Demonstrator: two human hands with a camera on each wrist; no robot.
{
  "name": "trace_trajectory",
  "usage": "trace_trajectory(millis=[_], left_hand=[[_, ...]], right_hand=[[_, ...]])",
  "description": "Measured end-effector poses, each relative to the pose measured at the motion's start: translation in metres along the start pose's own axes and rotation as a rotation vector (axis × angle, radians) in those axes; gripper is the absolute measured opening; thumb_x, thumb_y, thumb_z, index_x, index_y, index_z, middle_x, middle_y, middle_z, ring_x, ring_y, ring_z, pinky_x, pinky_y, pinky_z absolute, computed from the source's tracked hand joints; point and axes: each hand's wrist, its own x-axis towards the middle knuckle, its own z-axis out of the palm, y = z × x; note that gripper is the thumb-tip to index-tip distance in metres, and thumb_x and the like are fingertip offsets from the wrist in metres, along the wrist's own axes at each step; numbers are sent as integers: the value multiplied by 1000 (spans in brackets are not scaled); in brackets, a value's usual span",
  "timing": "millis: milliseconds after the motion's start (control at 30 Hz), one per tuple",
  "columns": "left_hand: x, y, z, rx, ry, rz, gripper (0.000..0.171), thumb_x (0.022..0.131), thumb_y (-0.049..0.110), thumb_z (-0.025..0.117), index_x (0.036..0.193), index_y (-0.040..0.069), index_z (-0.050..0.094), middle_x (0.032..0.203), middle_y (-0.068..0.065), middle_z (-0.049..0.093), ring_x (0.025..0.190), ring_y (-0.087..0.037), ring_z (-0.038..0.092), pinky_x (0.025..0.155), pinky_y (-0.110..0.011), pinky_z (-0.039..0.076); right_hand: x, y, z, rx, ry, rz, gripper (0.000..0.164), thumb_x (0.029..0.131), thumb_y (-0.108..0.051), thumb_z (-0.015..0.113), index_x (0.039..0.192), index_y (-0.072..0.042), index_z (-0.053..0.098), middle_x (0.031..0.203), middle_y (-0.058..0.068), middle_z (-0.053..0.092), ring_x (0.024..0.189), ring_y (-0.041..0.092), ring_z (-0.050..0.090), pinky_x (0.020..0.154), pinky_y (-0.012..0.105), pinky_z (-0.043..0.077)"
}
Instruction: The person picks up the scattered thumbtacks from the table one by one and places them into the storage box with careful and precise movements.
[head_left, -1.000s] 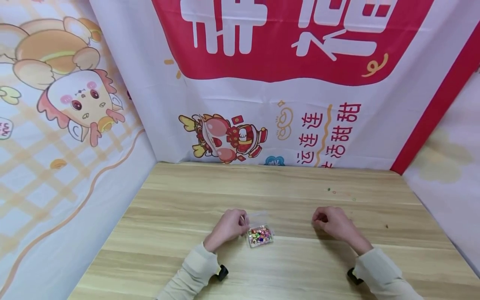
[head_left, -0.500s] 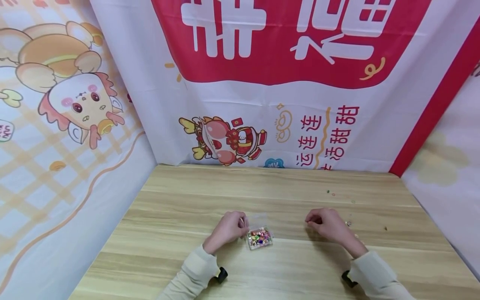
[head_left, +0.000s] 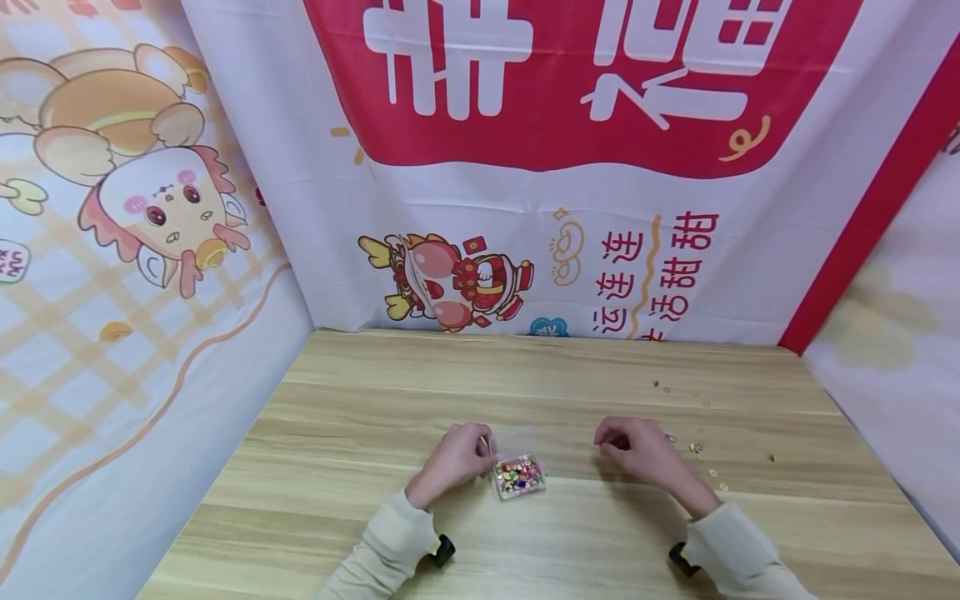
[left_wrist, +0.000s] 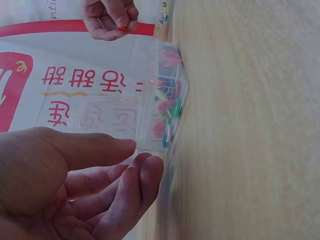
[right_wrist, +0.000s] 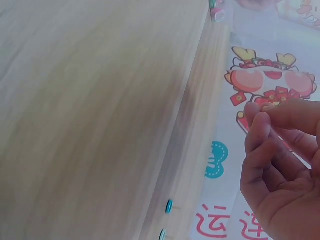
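A small clear plastic box [head_left: 520, 497] full of colourful thumbtacks [head_left: 517, 475] sits on the wooden table, its transparent lid [head_left: 517, 439] raised. My left hand [head_left: 455, 457] pinches the box at its left edge between thumb and fingers; the left wrist view shows the tacks [left_wrist: 167, 106] through the clear wall. To the right of the box, above the tabletop, my right hand [head_left: 639, 450] pinches a tiny red thumbtack [left_wrist: 122, 28] between thumb and fingertips. In the right wrist view the fingers mostly hide that tack.
Several loose thumbtacks [head_left: 696, 448] lie scattered on the table [head_left: 360, 533] beyond and to the right of my right hand. One dark tack [head_left: 772, 457] lies farther right. A printed cloth [head_left: 480, 183] hangs along the table's back edge.
My right hand has moved left toward the box, uncovering more loose thumbtacks behind it. My left hand and the box have stayed in place on the table.
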Motion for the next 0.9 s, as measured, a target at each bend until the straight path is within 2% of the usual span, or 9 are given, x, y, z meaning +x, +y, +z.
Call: trace_trajectory(millis=[333,667,900], left_hand=[[0,-1,1,6,2,4,11,83,2,73,80,8,64,63,0,66,50,-5,53,47,-20,46],[0,0,0,0,-2,-4,11,84,3,73,80,8,64,66,0,67,51,-5,54,47,-20,48],[-1,1,1,0,-1,-8,12,83,2,74,80,8,64,66,-2,68,50,-5,55,47,-20,48]], right_hand=[[7,-14,8,45,-39,-2,6,88,-9,71,93,-12,71,85,-1,70,78,6,62,71,20,52],[13,-25,20,85,-75,-37,9,85,-4,71,94,-7,72,86,2,72,77,5,63,71,19,54],[14,-30,25,102,-85,-47,10,86,-5,72,95,-7,72,87,0,71,77,4,63,71,19,54]])
